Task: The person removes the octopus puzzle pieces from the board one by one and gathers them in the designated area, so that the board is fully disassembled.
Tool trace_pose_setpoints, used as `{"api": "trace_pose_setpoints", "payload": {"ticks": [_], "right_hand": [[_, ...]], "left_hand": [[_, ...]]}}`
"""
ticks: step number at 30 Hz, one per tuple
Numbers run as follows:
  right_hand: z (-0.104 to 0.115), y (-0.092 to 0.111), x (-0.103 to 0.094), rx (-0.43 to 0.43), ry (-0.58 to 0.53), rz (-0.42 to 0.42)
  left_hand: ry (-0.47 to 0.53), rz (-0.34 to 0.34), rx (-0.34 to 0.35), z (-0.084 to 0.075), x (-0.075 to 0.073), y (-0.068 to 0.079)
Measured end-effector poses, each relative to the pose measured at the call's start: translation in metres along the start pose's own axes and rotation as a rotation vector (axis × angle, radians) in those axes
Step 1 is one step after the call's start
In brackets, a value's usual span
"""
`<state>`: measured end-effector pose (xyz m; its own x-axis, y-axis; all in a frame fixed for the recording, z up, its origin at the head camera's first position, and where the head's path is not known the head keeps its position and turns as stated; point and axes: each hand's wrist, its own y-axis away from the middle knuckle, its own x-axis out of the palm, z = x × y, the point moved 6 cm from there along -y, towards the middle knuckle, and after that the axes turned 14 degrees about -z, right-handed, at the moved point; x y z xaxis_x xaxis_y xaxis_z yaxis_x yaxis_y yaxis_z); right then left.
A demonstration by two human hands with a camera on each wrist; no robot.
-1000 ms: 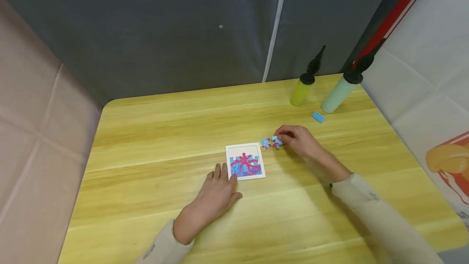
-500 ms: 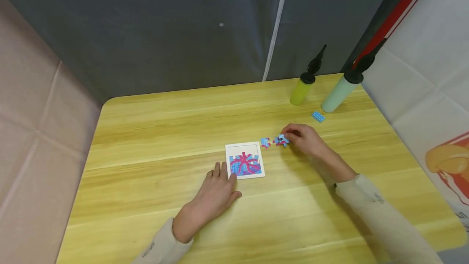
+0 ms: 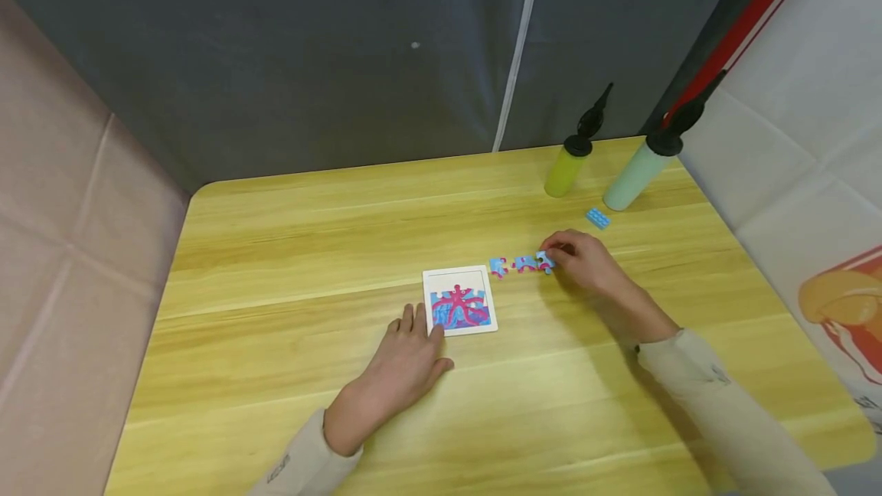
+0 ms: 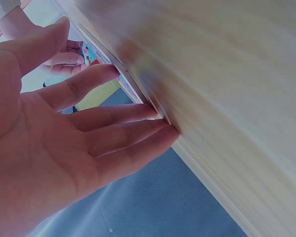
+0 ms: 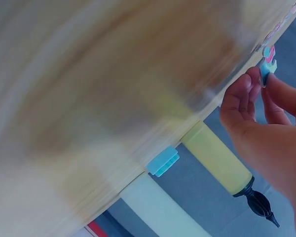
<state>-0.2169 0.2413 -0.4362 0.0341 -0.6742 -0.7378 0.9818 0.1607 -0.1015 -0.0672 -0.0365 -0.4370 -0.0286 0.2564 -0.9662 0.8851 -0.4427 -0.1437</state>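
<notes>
Left hand (image 3: 400, 360) on tray edge (image 3: 426, 293), apparently.

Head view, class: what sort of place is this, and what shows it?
Perhaps a small activity booth: a wood-grained table, a dark grey backdrop, and pale walls either side.

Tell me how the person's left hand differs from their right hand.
The left hand has its fingers extended at the puzzle frame; the right hand curls its fingers to pinch a puzzle piece. The left hand is nearer the wearer; the right hand is farther out over the table. Both hands come out of pale sleeves.
</notes>
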Motion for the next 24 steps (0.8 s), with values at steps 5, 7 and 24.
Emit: {"api": "trace_pose_setpoints", "payload": {"ticks": [5, 7, 24], "right_hand": [[-0.003, 0.0, -0.004, 0.002, 0.009, -0.005], [-0.005, -0.001, -0.005, 0.013, 0.014, -0.002], [-0.011, -0.003, -0.002, 0.015, 0.065, -0.021]], "left_hand": [[-0.001, 0.002, -0.004, 0.0, 0.0, 0.0], [0.0, 0.003, -0.007, 0.0, 0.0, 0.0], [0.009, 0.0, -0.007, -0.001, -0.002, 0.001]]}}
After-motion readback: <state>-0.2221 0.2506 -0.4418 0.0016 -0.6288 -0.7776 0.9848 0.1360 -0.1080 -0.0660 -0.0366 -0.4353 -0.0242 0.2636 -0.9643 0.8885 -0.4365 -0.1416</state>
